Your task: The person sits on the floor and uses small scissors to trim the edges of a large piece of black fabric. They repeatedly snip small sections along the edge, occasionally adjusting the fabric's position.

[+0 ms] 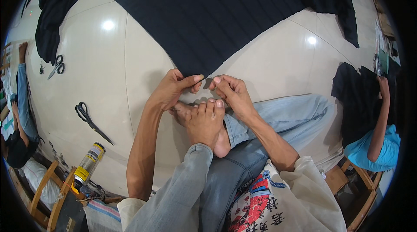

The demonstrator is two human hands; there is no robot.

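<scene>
Pale shirt closest, then jeans, bare foot. From where I stand: black cloth spread over floor beyond the foot, near corner pointing at it. Probably light, soft, floppy, neither slippery nor fragile; best pinched at a corner or edge, since the middle would likely just bunch. Left grip: thumb and fingers closed on that corner. Right grip: just right of the corner, fingertips bunched; can't tell if pinching anything. Cloth runs forward from both. Nearer shears: floor, left, well apart.
</scene>
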